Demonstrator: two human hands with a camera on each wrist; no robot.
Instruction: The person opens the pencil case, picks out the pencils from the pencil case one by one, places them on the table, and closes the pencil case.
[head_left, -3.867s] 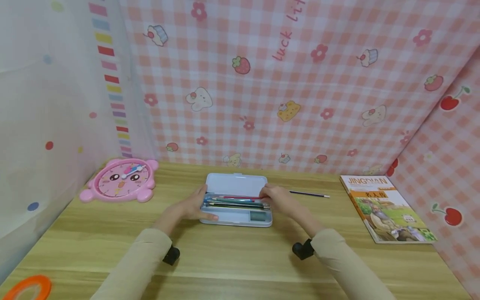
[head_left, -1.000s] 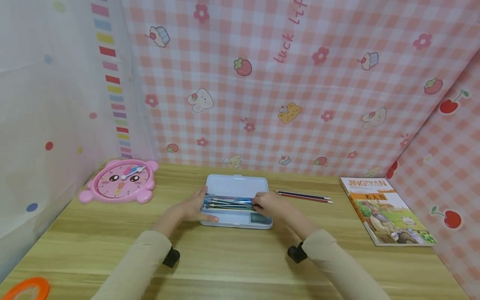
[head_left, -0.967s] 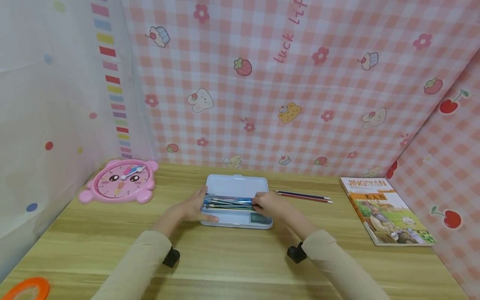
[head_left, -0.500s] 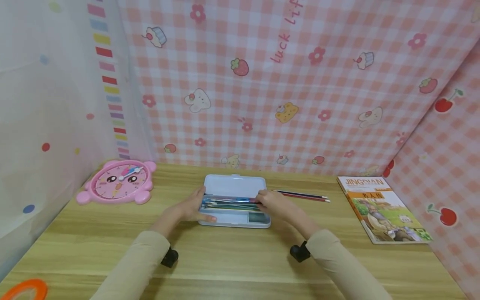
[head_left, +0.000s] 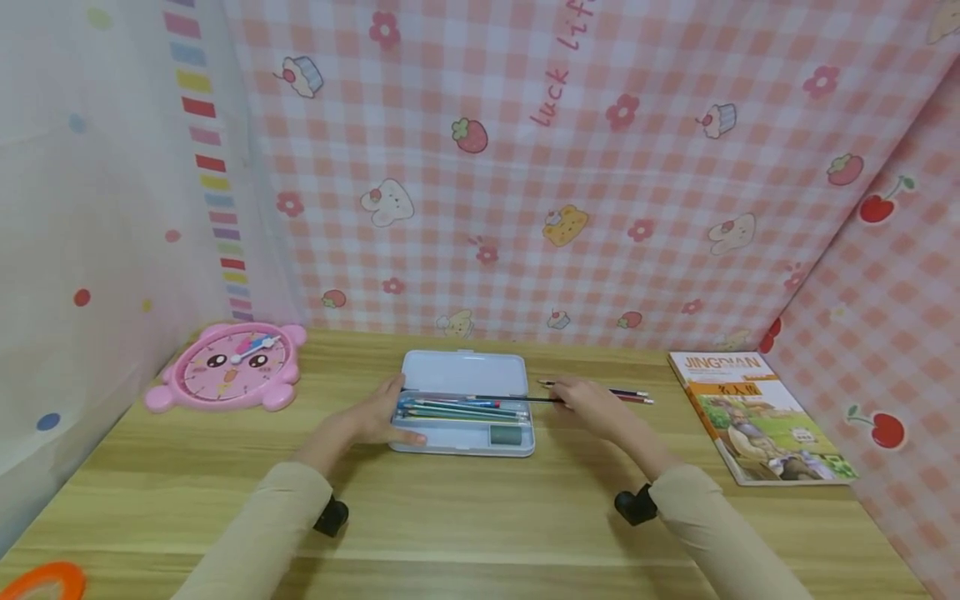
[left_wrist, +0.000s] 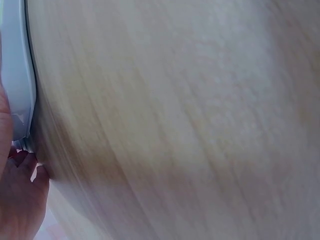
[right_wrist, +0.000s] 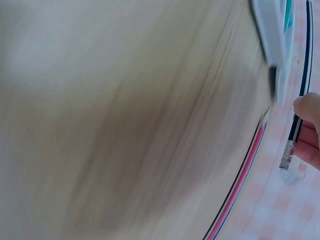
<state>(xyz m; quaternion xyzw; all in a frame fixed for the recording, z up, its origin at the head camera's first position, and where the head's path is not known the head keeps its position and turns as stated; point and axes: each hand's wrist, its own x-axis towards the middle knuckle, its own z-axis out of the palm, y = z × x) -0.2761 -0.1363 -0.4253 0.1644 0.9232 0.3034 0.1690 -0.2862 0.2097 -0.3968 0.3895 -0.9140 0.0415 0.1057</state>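
Note:
An open pale blue pencil case (head_left: 461, 367) stands on the table, lid tipped back toward the wall. My left hand (head_left: 372, 417) grips its left end, thumb over the front rim. Several pencils (head_left: 465, 412) and a grey-green block (head_left: 506, 435) in a small compartment lie inside. My right hand (head_left: 592, 406) pinches a black pencil (head_left: 536, 399) near its eraser end, the pencil reaching left over the case. In the right wrist view, thumb and fingers close on this pencil (right_wrist: 305, 65). Beside that hand, a dark pencil (head_left: 628, 392) and a red pencil (head_left: 637, 400) lie on the table.
A pink toy clock (head_left: 232, 367) lies at the back left. On the right is a book (head_left: 757, 417) with a picture cover. An orange ring-shaped thing (head_left: 71, 575) shows at the near left corner. Patterned cloth walls (head_left: 480, 192) border the table.
The red pencil went from the right hand to the table beside the dark one. The right hand then reached back and drew a black pencil rightward. The left hand stayed at the case.

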